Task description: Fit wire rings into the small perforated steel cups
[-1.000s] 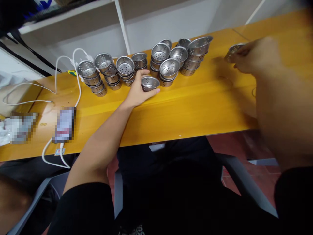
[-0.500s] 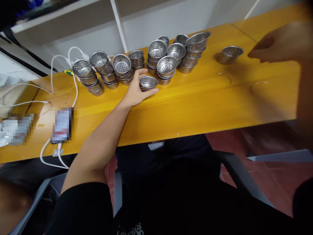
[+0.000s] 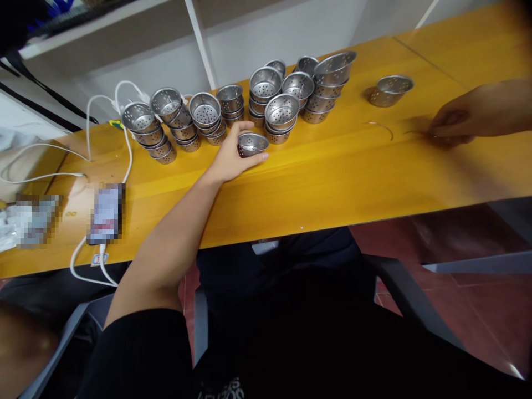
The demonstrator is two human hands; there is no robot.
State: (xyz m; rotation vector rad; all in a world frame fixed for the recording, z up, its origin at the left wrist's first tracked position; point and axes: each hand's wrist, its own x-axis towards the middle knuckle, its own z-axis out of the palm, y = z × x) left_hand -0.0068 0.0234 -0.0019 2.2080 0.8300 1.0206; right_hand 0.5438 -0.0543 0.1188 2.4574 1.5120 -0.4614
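Note:
My left hand (image 3: pixel 231 158) curls round a small perforated steel cup (image 3: pixel 252 144) standing on the yellow wooden table (image 3: pixel 324 177). Just behind it are several stacks of the same perforated cups (image 3: pixel 233 108), in a row from left to centre. One single cup (image 3: pixel 390 90) stands alone further right. My right hand (image 3: pixel 469 117) is low over the table at the right, fingers pinched at a thin wire ring (image 3: pixel 418 133) lying there. A second wire ring (image 3: pixel 380 127) lies between that hand and the stacks.
White cables (image 3: pixel 108 111) loop across the table's left end beside a phone (image 3: pixel 106 213) and a blurred packet (image 3: pixel 31 219). White shelving (image 3: pixel 199 39) runs behind the table. A grey chair arm (image 3: pixel 407 302) sits under the front edge. Someone else's arm (image 3: pixel 20 343) shows at bottom left.
My right hand set the single cup down on the table, drew back to the right, then dropped to the wire ring. My left hand has stayed on its cup.

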